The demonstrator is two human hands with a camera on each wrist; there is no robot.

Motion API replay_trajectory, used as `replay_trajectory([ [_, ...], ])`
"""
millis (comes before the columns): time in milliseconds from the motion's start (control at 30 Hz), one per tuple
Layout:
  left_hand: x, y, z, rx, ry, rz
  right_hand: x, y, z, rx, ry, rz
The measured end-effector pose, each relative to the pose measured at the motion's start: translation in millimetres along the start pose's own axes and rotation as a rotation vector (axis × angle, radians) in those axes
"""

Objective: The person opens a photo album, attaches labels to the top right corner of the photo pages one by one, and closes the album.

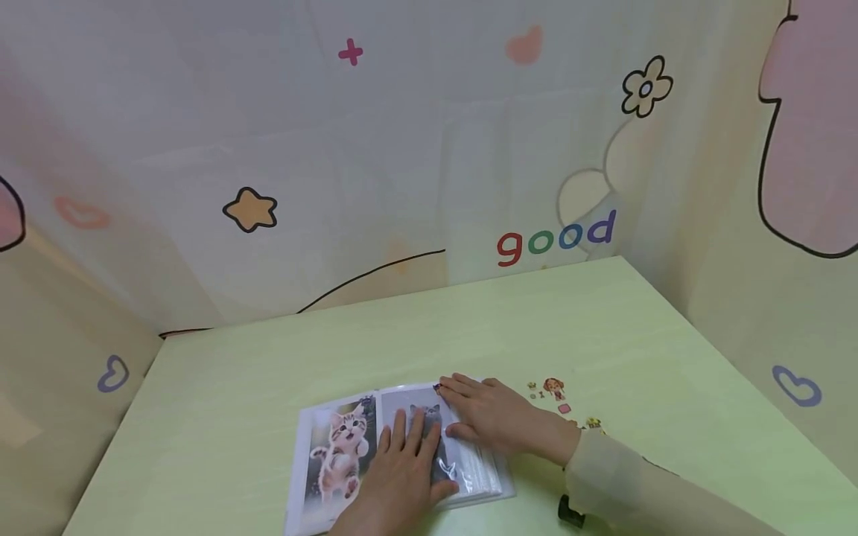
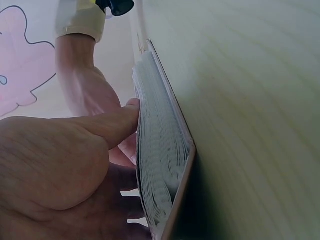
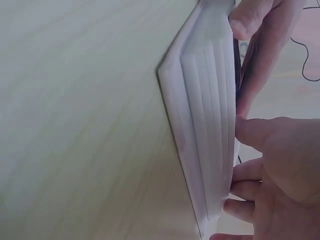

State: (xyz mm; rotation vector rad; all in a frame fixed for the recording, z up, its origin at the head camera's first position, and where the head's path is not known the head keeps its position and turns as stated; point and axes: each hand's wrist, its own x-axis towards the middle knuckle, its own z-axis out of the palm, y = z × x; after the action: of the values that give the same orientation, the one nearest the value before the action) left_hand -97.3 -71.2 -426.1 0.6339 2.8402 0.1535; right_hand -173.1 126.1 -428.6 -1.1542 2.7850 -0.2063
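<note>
An album lies spread on the table, its pages in shiny clear sleeves. On the left page shows a striped kitten picture; the right page bears a grey cat picture, partly covered by fingers. My left hand rests on that grey picture with fingers straight. Over the right page's upper edge lies my right hand, fingers extended, with a small dark sticker right at its fingertips. Both wrist views show the thick page stack from the side, the fingers on top of it.
Right of the album, several small cartoon stickers lie on the pale green table, some partly behind the right arm. A small black object sits below the right sleeve. Printed cloth walls stand at the back and sides.
</note>
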Motion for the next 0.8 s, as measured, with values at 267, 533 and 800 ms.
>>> replay_trajectory([
  [267, 0.2, -0.5, 0.1, -0.006, 0.001, -0.001, 2.3, 4.7, -1.3, 0.026, -0.007, 0.027],
  [533, -2.1, -1.8, 1.2, -0.001, 0.015, -0.001, 2.8, 5.8, 3.2, 0.046, 0.017, 0.026],
  [800, -2.7, -1.7, 0.5, 0.014, 0.038, 0.003, 0.0, -0.5, 4.2, -0.012, 0.108, -0.050],
])
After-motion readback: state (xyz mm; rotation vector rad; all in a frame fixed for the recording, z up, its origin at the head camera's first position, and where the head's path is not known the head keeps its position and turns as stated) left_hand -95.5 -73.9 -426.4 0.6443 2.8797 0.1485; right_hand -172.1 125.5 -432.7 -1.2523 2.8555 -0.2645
